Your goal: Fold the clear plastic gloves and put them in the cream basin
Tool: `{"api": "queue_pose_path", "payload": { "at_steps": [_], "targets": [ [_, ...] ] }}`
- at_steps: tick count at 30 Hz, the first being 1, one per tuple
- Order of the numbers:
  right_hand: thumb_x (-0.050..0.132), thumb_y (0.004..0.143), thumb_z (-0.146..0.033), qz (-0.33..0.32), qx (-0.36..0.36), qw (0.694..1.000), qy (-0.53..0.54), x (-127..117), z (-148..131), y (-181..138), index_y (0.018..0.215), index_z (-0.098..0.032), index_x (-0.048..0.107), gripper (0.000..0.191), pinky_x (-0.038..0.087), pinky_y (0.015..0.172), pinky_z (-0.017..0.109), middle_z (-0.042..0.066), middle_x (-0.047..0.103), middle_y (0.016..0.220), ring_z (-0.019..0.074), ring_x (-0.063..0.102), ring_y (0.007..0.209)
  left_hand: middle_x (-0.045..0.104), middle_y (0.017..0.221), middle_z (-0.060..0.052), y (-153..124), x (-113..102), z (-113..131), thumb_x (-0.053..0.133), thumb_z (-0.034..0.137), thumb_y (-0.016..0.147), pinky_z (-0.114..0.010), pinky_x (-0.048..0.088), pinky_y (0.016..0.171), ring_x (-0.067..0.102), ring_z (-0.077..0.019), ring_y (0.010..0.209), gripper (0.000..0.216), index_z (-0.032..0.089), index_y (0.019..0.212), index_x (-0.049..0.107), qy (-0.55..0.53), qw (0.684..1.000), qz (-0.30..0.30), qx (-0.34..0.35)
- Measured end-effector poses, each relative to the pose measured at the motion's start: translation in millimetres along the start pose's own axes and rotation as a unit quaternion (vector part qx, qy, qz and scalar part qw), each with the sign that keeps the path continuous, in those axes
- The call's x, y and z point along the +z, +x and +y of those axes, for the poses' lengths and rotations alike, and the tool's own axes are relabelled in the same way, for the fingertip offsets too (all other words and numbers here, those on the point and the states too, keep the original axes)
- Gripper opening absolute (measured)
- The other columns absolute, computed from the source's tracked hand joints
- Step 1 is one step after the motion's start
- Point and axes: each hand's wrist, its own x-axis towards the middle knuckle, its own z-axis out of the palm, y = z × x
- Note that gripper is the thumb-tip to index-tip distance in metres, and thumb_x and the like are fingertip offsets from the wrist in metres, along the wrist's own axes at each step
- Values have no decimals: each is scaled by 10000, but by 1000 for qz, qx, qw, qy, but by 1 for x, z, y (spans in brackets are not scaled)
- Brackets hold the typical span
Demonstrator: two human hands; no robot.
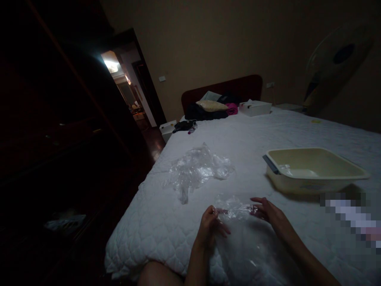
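A clear plastic bag (250,246) hangs between my two hands at the near edge of the bed, its gathered upper edge stretched across. My left hand (210,223) pinches the left end of that edge, with some fingers showing beneath the film. At the right end, my right hand (269,212) has hold of the plastic, its index finger stretched out above and other fingers partly behind the film. Farther up the bed lies a crumpled heap of clear plastic (198,165), apart from both hands.
A cream plastic basin (315,184) with a grey handle stands on the white quilted bed (160,226), right of my hands. Folded clothes and a cushion (211,106) lie by the headboard, near a white box (255,108). A fan (342,55) stands at the far right.
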Motion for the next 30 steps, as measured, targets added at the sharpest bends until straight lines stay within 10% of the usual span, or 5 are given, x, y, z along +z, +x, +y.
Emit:
{"api": "queue_pose_path", "payload": {
  "at_steps": [9,30],
  "targets": [
    [642,614,-591,-26,-55,995,-79,2,4,5,728,-182,621,424,525,619,344,27,632,653,202,631,615,681,656,-96,-9,8,7,575,593,714,-319,490,564,634,-211,538,497,127,889,578,30,997,72,-30],
    [493,750,-585,-89,-60,983,-146,-13,5,18,767,-202,535,385,468,510,278,6,634,629,173,627,545,673,801,-85,2,1,6,650,536,679,-198,401,355,598,-139,446,533,129,1013,563,67,994,56,-69]
  ]
}}
